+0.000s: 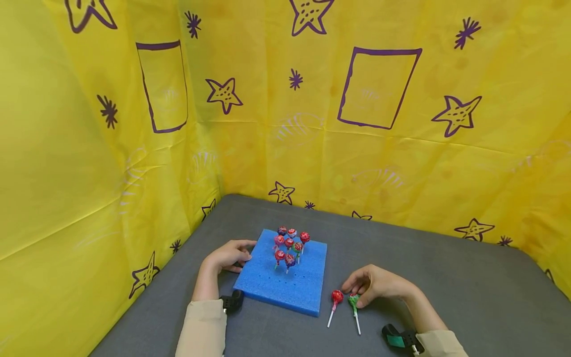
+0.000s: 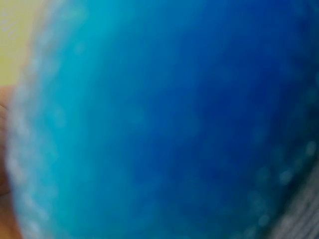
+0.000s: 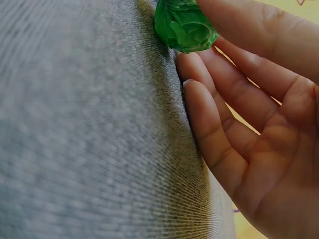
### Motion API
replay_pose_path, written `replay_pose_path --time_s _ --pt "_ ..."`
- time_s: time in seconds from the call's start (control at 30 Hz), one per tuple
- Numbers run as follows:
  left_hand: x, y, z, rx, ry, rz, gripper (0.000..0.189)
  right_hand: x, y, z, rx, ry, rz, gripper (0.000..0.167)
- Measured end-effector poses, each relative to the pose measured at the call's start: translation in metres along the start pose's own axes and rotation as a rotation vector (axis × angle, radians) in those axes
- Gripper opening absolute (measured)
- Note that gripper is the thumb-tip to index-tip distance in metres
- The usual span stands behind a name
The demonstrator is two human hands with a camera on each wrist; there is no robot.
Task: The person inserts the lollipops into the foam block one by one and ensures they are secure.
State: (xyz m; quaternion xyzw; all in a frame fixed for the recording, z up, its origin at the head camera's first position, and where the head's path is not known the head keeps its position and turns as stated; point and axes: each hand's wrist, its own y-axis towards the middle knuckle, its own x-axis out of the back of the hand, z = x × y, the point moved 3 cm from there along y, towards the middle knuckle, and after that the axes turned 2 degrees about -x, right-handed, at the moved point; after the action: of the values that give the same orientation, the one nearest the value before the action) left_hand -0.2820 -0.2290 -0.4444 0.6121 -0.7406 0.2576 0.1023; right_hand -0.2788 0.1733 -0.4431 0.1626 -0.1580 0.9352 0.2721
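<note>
My left hand (image 1: 229,255) rests against the left edge of a blue foam board (image 1: 281,292), its fingers touching the side. Blurred blue foam (image 2: 159,119) fills most of the left wrist view. Several wrapped lollipops (image 1: 289,243) stand upright in the board's far half. To the right of the board, my right hand (image 1: 379,286) pinches the head of a green lollipop (image 1: 354,301), whose white stick points towards me on the table. The right wrist view shows the thumb against its green wrapper (image 3: 184,30). A red lollipop (image 1: 337,296) lies just left of it.
Rows of small holes (image 1: 279,281) dot the board's near half. The grey table (image 1: 446,277) is enclosed by yellow cloth walls (image 1: 267,148) with purple drawings at the back and sides. Black straps sit on both wrists.
</note>
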Motion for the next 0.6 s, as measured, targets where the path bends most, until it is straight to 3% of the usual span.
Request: replay_pose_path --time_s 0.6 --pt "0.0002 -0.0010 0.0002 0.000 0.001 -0.001 0.050 0.0010 -0.0004 0.0000 0.028 -0.071 -0.029 0.032"
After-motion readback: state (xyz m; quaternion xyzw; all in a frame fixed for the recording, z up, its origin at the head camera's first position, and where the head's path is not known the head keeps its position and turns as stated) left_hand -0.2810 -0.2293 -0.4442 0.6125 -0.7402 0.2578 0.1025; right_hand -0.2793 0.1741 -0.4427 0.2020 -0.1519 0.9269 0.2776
